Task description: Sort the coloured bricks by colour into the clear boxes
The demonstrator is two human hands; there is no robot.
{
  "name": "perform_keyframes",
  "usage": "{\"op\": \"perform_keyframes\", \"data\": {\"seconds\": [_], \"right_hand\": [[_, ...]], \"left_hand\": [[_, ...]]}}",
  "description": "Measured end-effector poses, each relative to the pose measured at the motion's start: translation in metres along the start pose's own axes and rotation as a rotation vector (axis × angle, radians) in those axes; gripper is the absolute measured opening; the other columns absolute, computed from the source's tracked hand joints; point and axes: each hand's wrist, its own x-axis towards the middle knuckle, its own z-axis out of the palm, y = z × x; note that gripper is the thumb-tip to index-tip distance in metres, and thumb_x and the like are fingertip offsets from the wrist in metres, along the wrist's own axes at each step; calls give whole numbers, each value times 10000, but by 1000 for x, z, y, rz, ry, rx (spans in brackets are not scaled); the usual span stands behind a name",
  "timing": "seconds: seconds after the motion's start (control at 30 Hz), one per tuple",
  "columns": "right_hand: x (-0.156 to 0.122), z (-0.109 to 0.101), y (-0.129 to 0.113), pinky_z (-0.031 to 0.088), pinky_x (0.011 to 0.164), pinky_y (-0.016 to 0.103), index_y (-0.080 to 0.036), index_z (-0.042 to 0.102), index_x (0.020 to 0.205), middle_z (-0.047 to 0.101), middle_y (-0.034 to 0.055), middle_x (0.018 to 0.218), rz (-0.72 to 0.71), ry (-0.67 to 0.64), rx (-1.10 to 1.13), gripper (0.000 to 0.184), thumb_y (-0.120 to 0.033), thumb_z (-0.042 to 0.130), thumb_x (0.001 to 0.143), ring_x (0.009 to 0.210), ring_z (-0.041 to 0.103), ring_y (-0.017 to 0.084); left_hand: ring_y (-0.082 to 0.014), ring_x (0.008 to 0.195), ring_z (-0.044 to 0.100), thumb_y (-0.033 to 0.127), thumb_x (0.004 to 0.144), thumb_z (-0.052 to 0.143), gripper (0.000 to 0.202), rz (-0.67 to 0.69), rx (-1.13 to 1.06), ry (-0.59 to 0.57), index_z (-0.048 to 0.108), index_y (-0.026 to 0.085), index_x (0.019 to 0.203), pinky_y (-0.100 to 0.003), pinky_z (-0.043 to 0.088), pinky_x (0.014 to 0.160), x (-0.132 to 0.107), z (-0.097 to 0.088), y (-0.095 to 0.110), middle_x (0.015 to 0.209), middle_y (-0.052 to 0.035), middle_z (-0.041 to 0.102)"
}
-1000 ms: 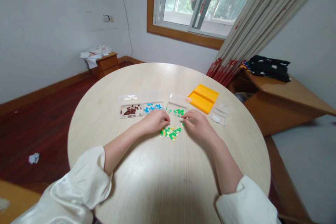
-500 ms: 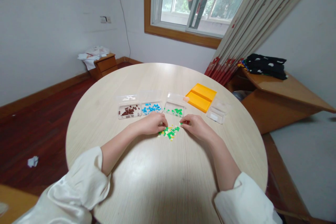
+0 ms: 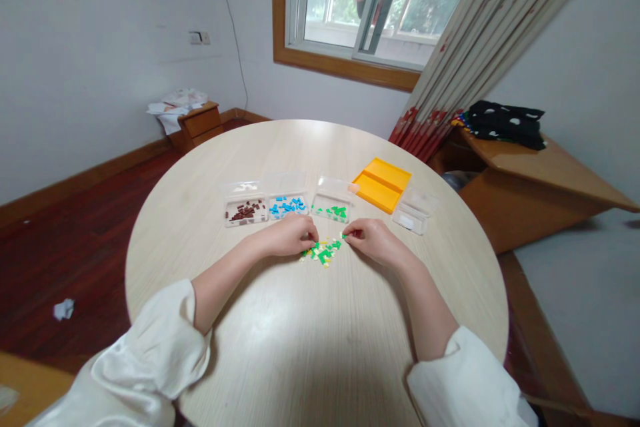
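Note:
A small pile of green, yellow and pale toy bricks (image 3: 325, 256) lies on the table between my hands. My left hand (image 3: 291, 235) is closed in a pinch at the pile's left edge; what its fingertips hold, if anything, is hidden. On the other side, my right hand (image 3: 374, 240) pinches a small green brick (image 3: 343, 236) just off the pile's right edge. Behind the pile stand open clear boxes: one with brown bricks (image 3: 246, 211), one with blue bricks (image 3: 288, 205) and one with green bricks (image 3: 336, 212).
An open yellow case (image 3: 383, 185) lies at the back right of the round table (image 3: 310, 347). Beside it is another clear box (image 3: 411, 219) with something white in it. A wooden cabinet (image 3: 545, 173) with dark cloth on top stands beyond the table's right edge.
The view has shifted very slightly. Both hands stay in nearly the same place, and the pile looks the same.

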Motion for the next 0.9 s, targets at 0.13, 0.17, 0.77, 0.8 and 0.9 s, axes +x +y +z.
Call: {"op": "perform_keyframes", "data": {"seconds": [0.13, 0.17, 0.77, 0.8, 0.9], "right_hand": [[1, 1, 0, 416, 578, 230, -155, 708, 767, 700, 41, 713, 3, -2, 4, 114, -149, 601, 729, 623, 595, 143], [1, 2, 0, 416, 588, 233, -157, 706, 760, 701, 41, 721, 1, 0, -2, 118, -141, 592, 733, 627, 593, 143], [2, 3, 4, 415, 607, 253, -142, 675, 723, 659, 27, 681, 53, 19, 246, 162, -249, 554, 736, 637, 554, 139], [2, 3, 4, 415, 606, 254, -139, 673, 723, 656, 26, 678, 58, 22, 288, 167, -262, 559, 730, 633, 550, 137], [4, 6, 5, 423, 606, 264, -134, 672, 735, 655, 24, 675, 62, 65, 412, 189, -299, 586, 708, 618, 545, 134]], "left_hand": [[-173, 815, 611, 137, 764, 563, 170, 6, 9, -1, 711, 135, 849, -252, 426, 766, 0, 0, 0, 853, -82, 686], [-173, 816, 611, 136, 762, 565, 168, 4, 12, -2, 711, 136, 846, -252, 425, 768, 0, -1, 0, 854, -80, 687], [-168, 784, 604, 162, 744, 595, 134, -7, 16, -38, 705, 162, 821, -269, 403, 781, -2, -3, 4, 820, -57, 687], [-165, 771, 602, 156, 743, 593, 133, -5, 11, -35, 705, 162, 814, -269, 401, 779, -2, -3, 5, 812, -56, 686], [-160, 750, 596, 135, 744, 585, 133, 5, 3, -23, 702, 157, 803, -272, 396, 777, -2, -3, 5, 804, -55, 685]]}}
